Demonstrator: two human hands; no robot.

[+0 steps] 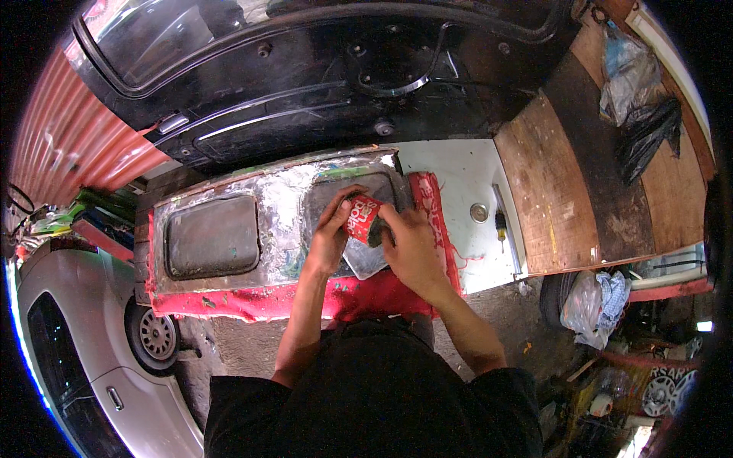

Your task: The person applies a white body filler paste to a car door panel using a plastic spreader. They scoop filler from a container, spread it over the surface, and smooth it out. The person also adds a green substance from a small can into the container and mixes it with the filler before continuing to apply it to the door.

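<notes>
A red can point(360, 220) with white lettering is tilted between my hands, above the worn worktop. My left hand point(328, 244) wraps around its left side, the fingers reaching over the top. On the other side my right hand point(416, 252) has its thumb and fingers closed at the can's dark, dirty end. What exactly the right fingertips grip there is partly hidden. Just below the can lies a translucent, square-cornered plastic piece point(366, 262), partly covered by my right hand.
The paint-smeared worktop point(282, 206) has a dark recessed panel point(214, 237) and red cloth point(229, 303) along its front. A black vehicle panel point(305, 99) stands behind. To the right, a screwdriver point(500, 223) lies on a white surface point(458, 164). A silver car point(84, 351) is at left.
</notes>
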